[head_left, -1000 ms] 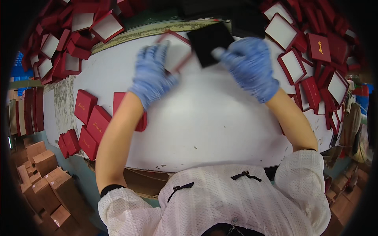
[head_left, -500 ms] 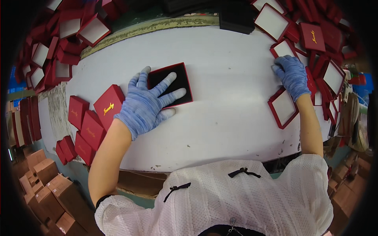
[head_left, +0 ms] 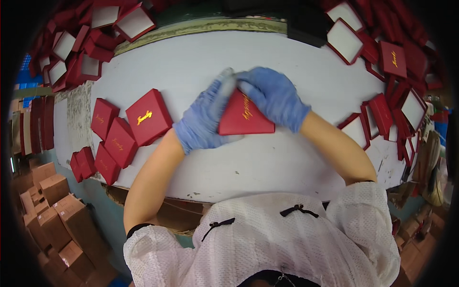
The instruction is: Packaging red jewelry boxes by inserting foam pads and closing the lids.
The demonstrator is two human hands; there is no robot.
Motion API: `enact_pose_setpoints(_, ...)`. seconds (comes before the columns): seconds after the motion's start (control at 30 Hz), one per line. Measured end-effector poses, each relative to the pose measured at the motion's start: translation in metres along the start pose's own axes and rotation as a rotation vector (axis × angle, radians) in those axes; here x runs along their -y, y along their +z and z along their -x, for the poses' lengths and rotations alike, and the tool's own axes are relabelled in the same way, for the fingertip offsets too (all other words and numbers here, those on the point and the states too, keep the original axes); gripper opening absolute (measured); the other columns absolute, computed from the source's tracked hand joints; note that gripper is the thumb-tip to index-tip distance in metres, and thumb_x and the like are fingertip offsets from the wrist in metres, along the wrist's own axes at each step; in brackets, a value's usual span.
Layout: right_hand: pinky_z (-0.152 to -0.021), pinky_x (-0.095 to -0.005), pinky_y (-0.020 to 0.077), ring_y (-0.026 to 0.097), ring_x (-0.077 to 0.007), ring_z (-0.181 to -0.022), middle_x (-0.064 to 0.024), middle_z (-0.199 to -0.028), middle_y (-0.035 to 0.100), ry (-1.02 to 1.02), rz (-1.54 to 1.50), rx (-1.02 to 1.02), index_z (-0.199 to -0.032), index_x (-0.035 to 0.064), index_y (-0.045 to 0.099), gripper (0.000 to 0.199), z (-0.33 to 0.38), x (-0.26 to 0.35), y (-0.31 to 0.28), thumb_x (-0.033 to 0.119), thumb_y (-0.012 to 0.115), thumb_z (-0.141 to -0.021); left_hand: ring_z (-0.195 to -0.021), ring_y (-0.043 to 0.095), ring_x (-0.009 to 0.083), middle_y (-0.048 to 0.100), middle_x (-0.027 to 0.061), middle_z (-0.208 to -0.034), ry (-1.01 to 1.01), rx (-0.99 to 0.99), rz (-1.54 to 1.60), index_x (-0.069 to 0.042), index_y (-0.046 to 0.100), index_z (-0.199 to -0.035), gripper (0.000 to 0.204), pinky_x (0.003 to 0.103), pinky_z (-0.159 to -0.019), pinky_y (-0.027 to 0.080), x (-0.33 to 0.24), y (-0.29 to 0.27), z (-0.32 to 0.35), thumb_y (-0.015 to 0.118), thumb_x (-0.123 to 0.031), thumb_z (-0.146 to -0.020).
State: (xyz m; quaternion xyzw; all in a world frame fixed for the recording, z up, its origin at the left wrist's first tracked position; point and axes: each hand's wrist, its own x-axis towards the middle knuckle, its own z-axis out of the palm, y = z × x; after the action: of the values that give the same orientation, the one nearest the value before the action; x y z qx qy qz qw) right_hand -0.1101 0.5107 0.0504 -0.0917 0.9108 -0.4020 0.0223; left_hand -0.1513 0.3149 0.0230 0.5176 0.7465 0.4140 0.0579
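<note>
Brown cartons (head_left: 71, 215): piled below and beyond the table's left end.
Upper-left heap (head_left: 100, 44): red box parts, several with their white insides showing.
Closed red boxes (head_left: 120, 143): grouped on the white tabletop (head_left: 272, 165), gold lettering on their tops, the largest nearest the left forearm.
Left hand (head_left: 203, 115): in a blue glove, grasping the held box along its left side, fingers reaching to its far corner.
Held box (head_left: 244, 119): red, gold-lettered, mid-table between both palms; whether it rests on the surface I cannot tell.
Right hand (head_left: 277, 95): gloved likewise, gripping the box's right side, fingers bent over its far end.
Black stack (head_left: 308, 26): at the table's far edge.
Right-hand heap (head_left: 356, 131): open red trays, white inside, beyond the right forearm.
</note>
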Motion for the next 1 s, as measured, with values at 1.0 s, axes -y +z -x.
enact_pose_setpoints(1.0,-0.096,-0.0367,0.0363,0.051,-0.0281,-0.107,-0.0125,-0.119,0.054,-0.026,0.603,-0.262,-0.120,0.0093,0.053,0.039,-0.012,-0.050,-0.051,0.020,0.055,-0.082,-0.130,0.023,0.0314,0.029,0.0136,-0.138,-0.701,-0.058,-1.220,-0.003,0.036,-0.130,0.103,0.042,-0.107,0.015,0.113,-0.199,-0.039,0.071,-0.062,-0.054)
